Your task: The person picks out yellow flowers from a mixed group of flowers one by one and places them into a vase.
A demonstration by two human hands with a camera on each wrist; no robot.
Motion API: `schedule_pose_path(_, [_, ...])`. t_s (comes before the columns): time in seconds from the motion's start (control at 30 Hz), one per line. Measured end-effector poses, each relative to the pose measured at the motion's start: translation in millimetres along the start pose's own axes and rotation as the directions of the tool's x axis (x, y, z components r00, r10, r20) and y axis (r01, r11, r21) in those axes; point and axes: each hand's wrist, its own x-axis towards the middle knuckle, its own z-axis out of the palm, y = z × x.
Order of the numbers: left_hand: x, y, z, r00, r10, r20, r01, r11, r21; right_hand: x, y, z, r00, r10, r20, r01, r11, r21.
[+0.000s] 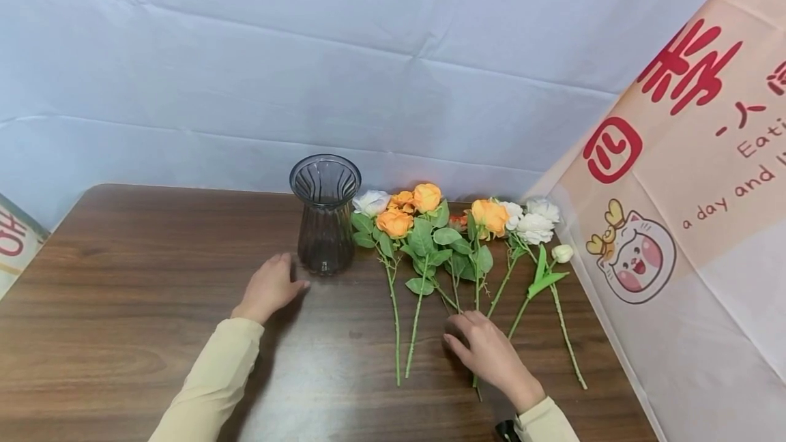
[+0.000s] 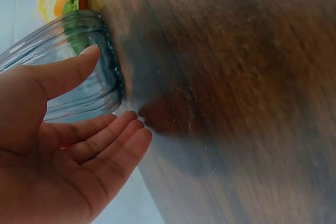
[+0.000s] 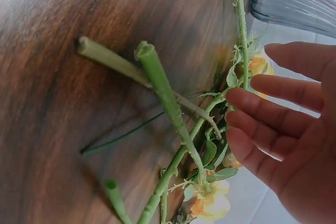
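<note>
Vase (image 1: 326, 241) near the back edge (image 1: 190, 190)

It stands on the table (image 1: 141, 278), flowers (image 1: 489, 217) lying on its right. Left hand (image 1: 270, 288) loose just beside it; right hand (image 1: 488, 353) loose over stems (image 3: 167, 100). The table spreads wide to the left.

One tabletop (image 1: 153, 258). One glass vase (image 1: 325, 244). Two hands: one left grip (image 1: 270, 288), one right grip (image 1: 491, 353). Around three o'clock from the vase: four orange blooms (image 1: 426, 198), one partly hidden red-orange bloom (image 1: 457, 222), one white tulip (image 1: 561, 253), four other white blooms (image 1: 535, 227), some overlapping. Stems overlap too much to count.
</note>
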Motion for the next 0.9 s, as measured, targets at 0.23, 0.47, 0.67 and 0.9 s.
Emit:
schedule_pose_path(0.23, [8.7,3.8,-0.8,1.000,-0.006,0.004,0.007,0.999,-0.044,-0.2,1,2,1.000,-0.027,0.003,0.027,1.000,0.003])
schedule_pose_path(0.47, [16.7,5.7,-0.8,1.000,-0.018,0.004,0.018,0.996,-0.087,0.1,1,3,0.999,-0.022,0.045,0.021,1.000,0.017])
schedule_pose_path(0.67, [19.6,7.7,-1.4,1.000,-0.030,0.005,0.030,0.996,-0.088,1.1,1,3,0.998,-0.020,0.058,0.018,0.999,0.031])
schedule_pose_path(0.9, [18.8,8.6,-0.9,0.999,-0.038,0.009,0.039,0.995,-0.093,6.8,-2,4,0.997,-0.013,0.081,0.009,0.998,0.058])
